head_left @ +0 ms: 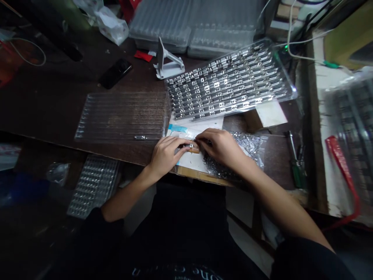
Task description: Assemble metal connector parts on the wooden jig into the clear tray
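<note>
My left hand (166, 154) holds a small metal D-sub connector (189, 146) between thumb and fingers, at a small orange-brown block (194, 151) on white paper. My right hand (223, 146) is closed in a pinch just right of the connector; whatever is in its fingertips is too small to make out. Partly under the right hand lies a clear bag of small shiny metal parts (252, 146). To the left, a single connector (140, 137) rests in a clear ribbed plastic tray (122, 116).
A clear tray filled with rows of connectors (227, 83) lies behind my hands. Stacked clear trays (163, 23) stand at the back. A white phone stand (169, 68), a black phone (115, 73) and a green-handled screwdriver (296, 171) are around the table. More filled trays (93, 184) sit below left.
</note>
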`<control>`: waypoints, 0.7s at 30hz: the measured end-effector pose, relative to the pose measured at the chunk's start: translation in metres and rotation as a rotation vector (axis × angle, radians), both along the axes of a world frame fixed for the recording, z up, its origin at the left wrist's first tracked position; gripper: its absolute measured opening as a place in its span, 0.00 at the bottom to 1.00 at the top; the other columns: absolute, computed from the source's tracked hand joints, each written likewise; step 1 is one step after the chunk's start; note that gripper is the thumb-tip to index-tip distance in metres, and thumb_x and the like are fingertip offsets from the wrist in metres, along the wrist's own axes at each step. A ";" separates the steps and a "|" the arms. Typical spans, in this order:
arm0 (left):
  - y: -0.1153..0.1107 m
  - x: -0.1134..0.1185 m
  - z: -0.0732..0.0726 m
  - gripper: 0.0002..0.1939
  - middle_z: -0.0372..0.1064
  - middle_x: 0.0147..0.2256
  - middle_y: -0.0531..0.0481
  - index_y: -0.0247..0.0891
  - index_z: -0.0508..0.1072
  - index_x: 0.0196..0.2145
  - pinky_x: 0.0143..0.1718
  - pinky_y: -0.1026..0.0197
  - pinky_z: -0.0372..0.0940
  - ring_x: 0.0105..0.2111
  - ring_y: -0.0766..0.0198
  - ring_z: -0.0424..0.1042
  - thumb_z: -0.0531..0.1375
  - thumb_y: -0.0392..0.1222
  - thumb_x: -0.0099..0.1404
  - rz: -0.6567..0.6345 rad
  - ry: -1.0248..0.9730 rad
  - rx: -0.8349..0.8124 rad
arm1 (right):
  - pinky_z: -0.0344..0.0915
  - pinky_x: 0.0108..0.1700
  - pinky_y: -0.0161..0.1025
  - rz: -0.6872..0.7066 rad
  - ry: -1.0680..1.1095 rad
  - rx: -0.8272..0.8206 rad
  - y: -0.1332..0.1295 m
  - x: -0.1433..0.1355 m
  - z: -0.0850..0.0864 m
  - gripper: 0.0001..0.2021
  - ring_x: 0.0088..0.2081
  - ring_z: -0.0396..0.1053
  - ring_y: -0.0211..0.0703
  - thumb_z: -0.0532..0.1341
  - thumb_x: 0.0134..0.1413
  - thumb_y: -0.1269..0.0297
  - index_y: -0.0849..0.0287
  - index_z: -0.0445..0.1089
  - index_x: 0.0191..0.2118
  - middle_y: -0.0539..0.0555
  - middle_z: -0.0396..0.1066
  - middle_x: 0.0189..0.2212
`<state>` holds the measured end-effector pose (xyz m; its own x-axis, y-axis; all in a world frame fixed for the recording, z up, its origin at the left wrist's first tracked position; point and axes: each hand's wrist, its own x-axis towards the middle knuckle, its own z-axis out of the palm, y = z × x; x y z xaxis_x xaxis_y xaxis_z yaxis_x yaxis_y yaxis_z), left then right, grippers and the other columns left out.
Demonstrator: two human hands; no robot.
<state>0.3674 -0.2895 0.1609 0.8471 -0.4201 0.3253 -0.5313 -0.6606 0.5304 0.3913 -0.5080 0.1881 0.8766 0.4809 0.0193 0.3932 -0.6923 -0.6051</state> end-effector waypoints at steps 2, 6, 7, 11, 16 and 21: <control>0.000 0.000 0.000 0.07 0.80 0.42 0.50 0.42 0.77 0.42 0.44 0.57 0.64 0.42 0.59 0.77 0.62 0.44 0.70 0.005 -0.008 0.013 | 0.65 0.41 0.39 -0.025 0.006 -0.014 0.001 0.000 -0.001 0.10 0.39 0.75 0.48 0.59 0.64 0.69 0.62 0.78 0.43 0.59 0.79 0.39; -0.001 0.000 0.000 0.06 0.80 0.41 0.51 0.42 0.77 0.42 0.43 0.56 0.64 0.42 0.58 0.77 0.63 0.43 0.70 0.009 -0.022 0.024 | 0.66 0.42 0.40 -0.054 0.008 -0.015 0.002 -0.002 -0.004 0.11 0.39 0.75 0.48 0.57 0.65 0.69 0.61 0.76 0.45 0.59 0.79 0.41; -0.001 0.000 0.000 0.06 0.80 0.41 0.51 0.42 0.78 0.42 0.44 0.56 0.64 0.42 0.58 0.77 0.63 0.43 0.70 0.007 -0.025 0.019 | 0.66 0.43 0.41 -0.059 -0.008 -0.012 0.003 -0.002 -0.004 0.12 0.40 0.75 0.49 0.56 0.65 0.69 0.61 0.76 0.46 0.60 0.78 0.41; -0.004 -0.001 -0.001 0.05 0.80 0.41 0.50 0.41 0.77 0.42 0.45 0.56 0.66 0.42 0.58 0.77 0.63 0.42 0.69 -0.002 -0.011 -0.025 | 0.65 0.43 0.42 -0.074 -0.069 -0.059 0.007 -0.005 -0.006 0.13 0.40 0.72 0.50 0.54 0.64 0.69 0.63 0.75 0.44 0.62 0.74 0.40; -0.004 -0.003 0.000 0.04 0.80 0.40 0.49 0.40 0.77 0.41 0.45 0.58 0.68 0.41 0.60 0.78 0.63 0.40 0.69 0.062 0.010 -0.152 | 0.64 0.42 0.43 -0.036 -0.070 -0.145 0.006 -0.003 -0.002 0.14 0.40 0.71 0.52 0.52 0.65 0.69 0.65 0.74 0.45 0.63 0.74 0.40; 0.001 -0.005 -0.001 0.04 0.79 0.38 0.50 0.39 0.77 0.39 0.46 0.59 0.69 0.40 0.61 0.77 0.63 0.41 0.69 0.236 -0.049 -0.277 | 0.63 0.44 0.45 -0.069 -0.131 -0.153 -0.004 0.001 0.004 0.13 0.42 0.71 0.53 0.55 0.64 0.68 0.63 0.76 0.47 0.62 0.77 0.43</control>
